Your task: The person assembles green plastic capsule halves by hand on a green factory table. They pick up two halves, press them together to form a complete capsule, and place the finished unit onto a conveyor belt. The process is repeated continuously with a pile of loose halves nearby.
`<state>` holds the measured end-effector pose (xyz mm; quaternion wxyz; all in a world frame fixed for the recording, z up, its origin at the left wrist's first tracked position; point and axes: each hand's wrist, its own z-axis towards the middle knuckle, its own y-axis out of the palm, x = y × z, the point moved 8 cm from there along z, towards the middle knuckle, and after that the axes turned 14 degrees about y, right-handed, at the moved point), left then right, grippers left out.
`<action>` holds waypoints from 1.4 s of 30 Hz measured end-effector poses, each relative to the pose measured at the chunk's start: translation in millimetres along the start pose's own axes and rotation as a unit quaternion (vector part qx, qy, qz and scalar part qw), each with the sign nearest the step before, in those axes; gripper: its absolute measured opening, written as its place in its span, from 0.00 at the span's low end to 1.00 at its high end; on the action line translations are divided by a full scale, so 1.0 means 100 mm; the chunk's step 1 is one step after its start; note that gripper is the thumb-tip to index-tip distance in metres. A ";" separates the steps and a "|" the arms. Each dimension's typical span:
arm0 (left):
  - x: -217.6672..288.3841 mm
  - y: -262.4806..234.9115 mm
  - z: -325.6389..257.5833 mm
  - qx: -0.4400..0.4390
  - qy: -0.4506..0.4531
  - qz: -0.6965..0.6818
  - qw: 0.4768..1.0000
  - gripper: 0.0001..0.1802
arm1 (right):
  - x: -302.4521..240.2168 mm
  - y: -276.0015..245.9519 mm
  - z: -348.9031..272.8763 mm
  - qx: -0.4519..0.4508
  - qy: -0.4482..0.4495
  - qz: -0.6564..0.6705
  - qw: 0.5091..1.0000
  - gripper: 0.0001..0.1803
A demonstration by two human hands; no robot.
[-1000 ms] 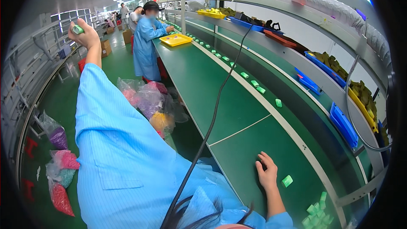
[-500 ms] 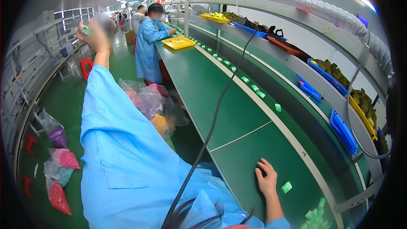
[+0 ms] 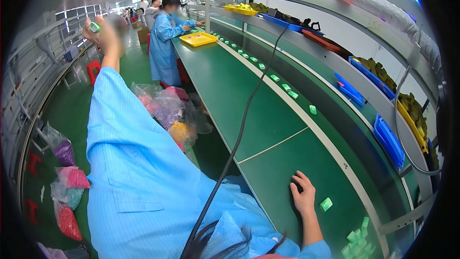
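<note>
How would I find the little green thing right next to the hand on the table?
Start at the long green workbench and follow it to the near end, where the right hand rests flat. The small green block lies alone just right of it, apart from the pile at the corner.

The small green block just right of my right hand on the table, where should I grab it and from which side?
Probably pinch the small green block across its two short sides, coming from above. It lies flat and alone on the green table, a little right of the right hand, which rests palm down, so its sides are open.
</note>
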<state>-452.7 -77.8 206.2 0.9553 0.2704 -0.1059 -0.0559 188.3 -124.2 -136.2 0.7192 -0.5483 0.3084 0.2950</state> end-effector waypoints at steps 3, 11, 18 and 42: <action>0.02 0.03 -0.02 -0.010 0.004 0.001 1.000 0.30 | -0.02 0.00 0.00 -0.002 0.002 -0.002 1.000 0.14; 0.08 0.10 -0.11 -0.021 0.004 -0.014 1.000 0.30 | -0.04 -0.01 0.00 0.005 -0.006 -0.015 1.000 0.14; 0.06 0.18 -0.15 -0.033 0.016 -0.003 0.999 0.29 | -0.07 0.00 0.00 0.006 -0.017 -0.022 1.000 0.14; 2.78 -0.06 -3.89 -0.587 0.044 -0.500 0.635 0.11 | 0.13 -0.24 0.09 0.088 0.020 0.054 0.994 0.15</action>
